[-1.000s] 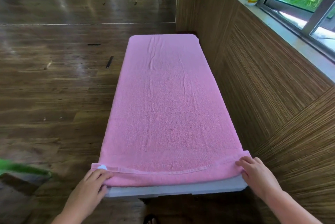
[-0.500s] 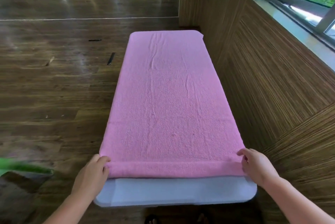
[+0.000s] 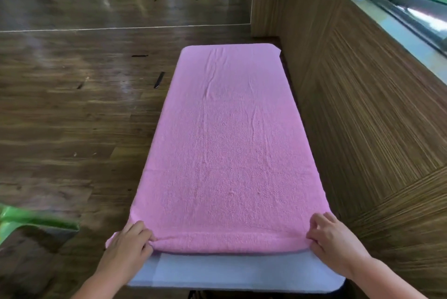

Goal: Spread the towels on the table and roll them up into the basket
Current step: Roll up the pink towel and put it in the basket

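1. The towel lies flat along the table, from the far edge almost to the near edge. Its near end is turned over into a low roll that runs from the left edge to the right edge.
2. A bare white strip of table shows between the roll and the near edge.
3. The left hand grips the roll's left end at the near left corner, with its fingers curled onto the cloth.
4. The right hand pinches the roll's right end at the near right corner, its fingers bent.
5. The wall runs close along the right edge. Open floor lies to the left and beyond the far edge.
6. A blurred green thing sits on the floor, left of the near left corner.
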{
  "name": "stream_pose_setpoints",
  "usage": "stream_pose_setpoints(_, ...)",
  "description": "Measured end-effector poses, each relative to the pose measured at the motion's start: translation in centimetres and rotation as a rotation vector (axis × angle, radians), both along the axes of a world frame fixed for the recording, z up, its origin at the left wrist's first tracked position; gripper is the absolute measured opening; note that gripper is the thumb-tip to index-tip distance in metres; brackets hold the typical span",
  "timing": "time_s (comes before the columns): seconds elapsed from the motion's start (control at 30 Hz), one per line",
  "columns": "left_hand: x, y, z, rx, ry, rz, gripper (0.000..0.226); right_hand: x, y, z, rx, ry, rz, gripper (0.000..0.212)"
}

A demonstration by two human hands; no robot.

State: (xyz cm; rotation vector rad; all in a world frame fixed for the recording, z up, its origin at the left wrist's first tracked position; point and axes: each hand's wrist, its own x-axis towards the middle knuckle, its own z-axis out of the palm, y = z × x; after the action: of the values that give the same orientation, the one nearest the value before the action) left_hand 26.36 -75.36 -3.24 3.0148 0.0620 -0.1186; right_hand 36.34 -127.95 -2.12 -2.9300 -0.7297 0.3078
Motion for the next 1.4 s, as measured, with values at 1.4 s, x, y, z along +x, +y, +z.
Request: stream_pose_setpoints(1.4,6.7,-2.4,-0.3,-0.123,-0.114,-0.111,0.03,2.1,5.8,-0.1,-0.059,-0.092,-0.114,0.007)
